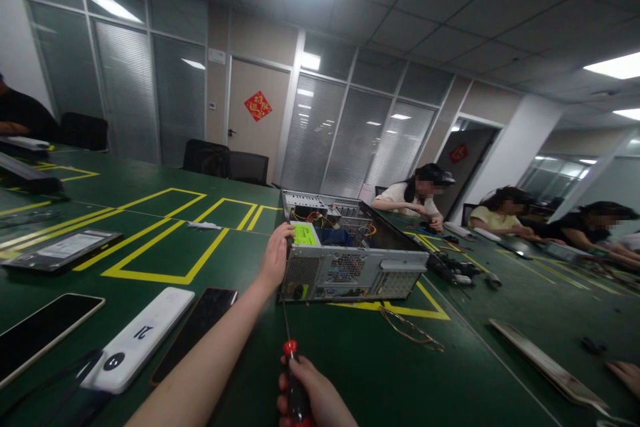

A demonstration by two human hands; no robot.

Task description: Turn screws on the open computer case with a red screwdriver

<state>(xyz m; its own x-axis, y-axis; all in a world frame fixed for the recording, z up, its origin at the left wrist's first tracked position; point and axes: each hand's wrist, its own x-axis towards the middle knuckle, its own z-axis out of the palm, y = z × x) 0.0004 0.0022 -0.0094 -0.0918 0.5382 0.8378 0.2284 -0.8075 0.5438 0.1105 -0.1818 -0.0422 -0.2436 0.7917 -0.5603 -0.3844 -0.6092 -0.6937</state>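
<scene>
At the far left of the green worktop [150, 250], a hard drive [65, 250] lies loose; a knock could jar it. Nearer, a pale-edged phone [50, 330] and a white device [145, 340] trailing a black cable [93, 363] are near each other. A dark phone [197, 330] lies just beside the left forearm [215, 353], so a backward elbow could shove or scratch it.

The left hand [277, 255] is on the left side of the open computer case [350, 273], at mid-worktop; whether it grips or only presses, I cannot tell. If that hold is light, the case could slide under a push.

The right hand [320, 387] is wrapped around the screwdriver [296, 380], its tip at the case's lower left corner. Tilted, the tip could slip and scrape the panel.

Farther right, 1 pair of glasses [413, 330] lies near the case, which could bend them if swung round.
</scene>
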